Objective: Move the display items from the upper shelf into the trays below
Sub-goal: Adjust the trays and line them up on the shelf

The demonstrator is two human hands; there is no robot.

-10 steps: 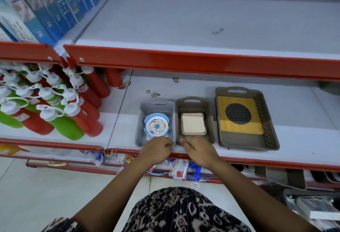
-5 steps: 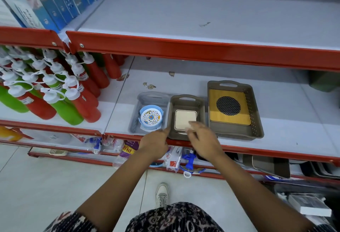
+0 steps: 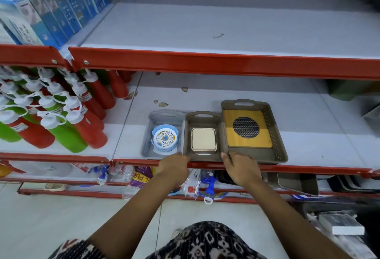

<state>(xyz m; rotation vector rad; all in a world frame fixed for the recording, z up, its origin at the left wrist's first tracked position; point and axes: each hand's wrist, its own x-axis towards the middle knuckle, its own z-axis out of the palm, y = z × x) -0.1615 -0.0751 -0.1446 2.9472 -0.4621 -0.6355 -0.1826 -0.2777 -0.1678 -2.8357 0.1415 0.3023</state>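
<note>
Three trays stand in a row at the front of the lower shelf. The grey tray [image 3: 164, 114] holds a blue round floral item [image 3: 165, 137]. In the middle brown tray [image 3: 203, 117] lies a cream square item [image 3: 204, 139]. The large brown tray [image 3: 276, 135] holds a yellow board with a black mesh circle [image 3: 246, 128]. My left hand [image 3: 174, 167] curls on the middle tray's front left corner. At its front right corner is my right hand [image 3: 240, 167], thumb against the rim and fingers below the large tray's front edge.
The upper shelf [image 3: 226, 28] above the trays is bare; blue boxes [image 3: 51, 12] fill its left bay. Red and green squeeze bottles [image 3: 61, 119] lie left of the trays. The red shelf lip [image 3: 287, 168] runs under my hands. Packaged goods hang below.
My hands were close together at the front of the grey and middle trays; they have spread to the middle tray's two front corners. The right hand left the cream item.
</note>
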